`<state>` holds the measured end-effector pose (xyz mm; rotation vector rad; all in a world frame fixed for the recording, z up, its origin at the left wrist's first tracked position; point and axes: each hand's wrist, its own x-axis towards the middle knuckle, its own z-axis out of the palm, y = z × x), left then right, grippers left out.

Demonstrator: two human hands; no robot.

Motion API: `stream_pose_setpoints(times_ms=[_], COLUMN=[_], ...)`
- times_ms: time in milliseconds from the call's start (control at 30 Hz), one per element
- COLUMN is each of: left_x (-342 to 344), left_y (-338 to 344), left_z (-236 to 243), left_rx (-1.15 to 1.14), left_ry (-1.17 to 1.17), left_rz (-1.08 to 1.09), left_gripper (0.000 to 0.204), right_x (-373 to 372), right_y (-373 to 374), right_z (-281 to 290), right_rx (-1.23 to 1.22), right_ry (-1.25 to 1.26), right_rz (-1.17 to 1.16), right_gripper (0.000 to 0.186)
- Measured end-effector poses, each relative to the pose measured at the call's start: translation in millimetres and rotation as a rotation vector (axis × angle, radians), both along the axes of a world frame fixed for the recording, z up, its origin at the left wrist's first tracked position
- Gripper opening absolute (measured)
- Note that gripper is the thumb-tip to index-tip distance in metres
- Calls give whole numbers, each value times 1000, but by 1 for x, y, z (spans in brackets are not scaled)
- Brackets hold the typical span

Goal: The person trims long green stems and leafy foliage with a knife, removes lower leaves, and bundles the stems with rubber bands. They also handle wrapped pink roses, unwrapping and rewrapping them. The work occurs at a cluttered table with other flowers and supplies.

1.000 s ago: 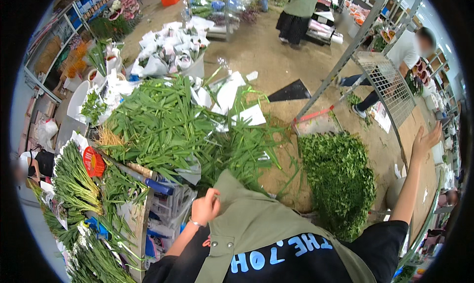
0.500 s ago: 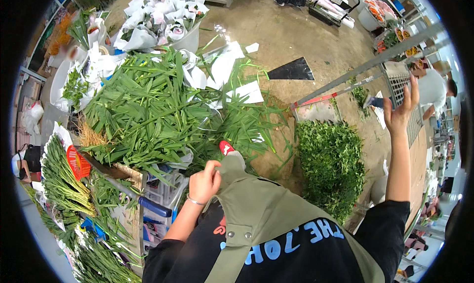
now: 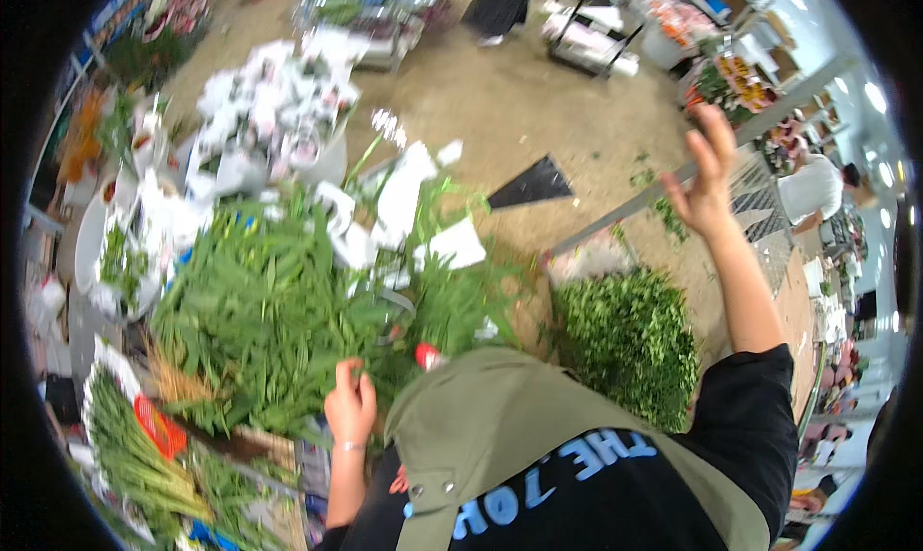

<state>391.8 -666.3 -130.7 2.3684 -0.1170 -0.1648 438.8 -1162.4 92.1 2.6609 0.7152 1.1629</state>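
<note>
Two bare hands appear in this downward head view. The left hand (image 3: 350,404) reaches forward from the lower edge, its grip curled onto the near edge of a large heap of long-leaved green stems (image 3: 264,315); the fingers (image 3: 361,386) press together around a few leaves, though blur makes it hard to tell how many stems are caught. The heap lies spread across a desk directly ahead and to the person's left, its leaves fanning out toward white paper wrappers (image 3: 409,200) at its far side. A small red-and-white object (image 3: 428,357) lies just beside the heap's near right edge, near the hem of the person's olive apron (image 3: 500,426). The right hand (image 3: 707,171) is raised well apart from the heap, high on the right of the view, its grip spread with fingers extended and holding nothing; it stands in front of a grey metal rail (image 3: 625,214) that runs diagonally, contact not discernible. Below that arm sits a dense mound of small-leaved foliage (image 3: 625,344) on the floor. Bundled green stems with an orange-red tag (image 3: 159,426) lie at lower left. Another person in a white top (image 3: 812,186) stands at the far right.
</note>
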Motion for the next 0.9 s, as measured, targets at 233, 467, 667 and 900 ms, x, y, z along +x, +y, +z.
stream_pose_setpoints(times_ms=[233, 467, 667, 900], left_x=[-9, -41, -33, 11], left_y=[6, 28, 15, -26], left_z=[5, -13, 0, 16], left_rx=[-56, 40, 91, 62], left_ry=[-59, 35, 52, 21], left_rz=[68, 222, 118, -72], left_gripper=[19, 22, 24, 21], right_x=[43, 70, 56, -6], right_y=[30, 39, 9, -29], right_z=[14, -4, -55, -90], right_rx=[50, 70, 200, 310], right_ry=[-46, -18, 132, 290], right_rz=[133, 183, -26, -289], right_gripper=[70, 71, 70, 74])
